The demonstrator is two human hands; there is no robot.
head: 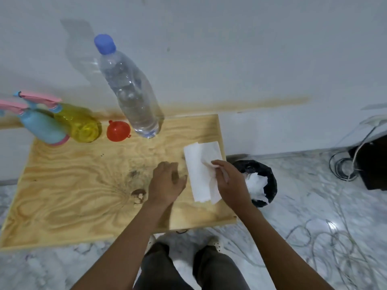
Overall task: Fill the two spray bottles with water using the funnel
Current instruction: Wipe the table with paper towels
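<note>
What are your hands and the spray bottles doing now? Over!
Left hand open, idle. Right hand pinching paper towel. Blue spray bottle, yellow spray bottle, funnel untouched. Nothing blocking.

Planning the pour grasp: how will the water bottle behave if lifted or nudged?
The water bottle stands tall on a narrow base, so a high nudge would probably tip it. It seems well filled, so likely heavy. Its thin clear walls may dent when squeezed.
</note>
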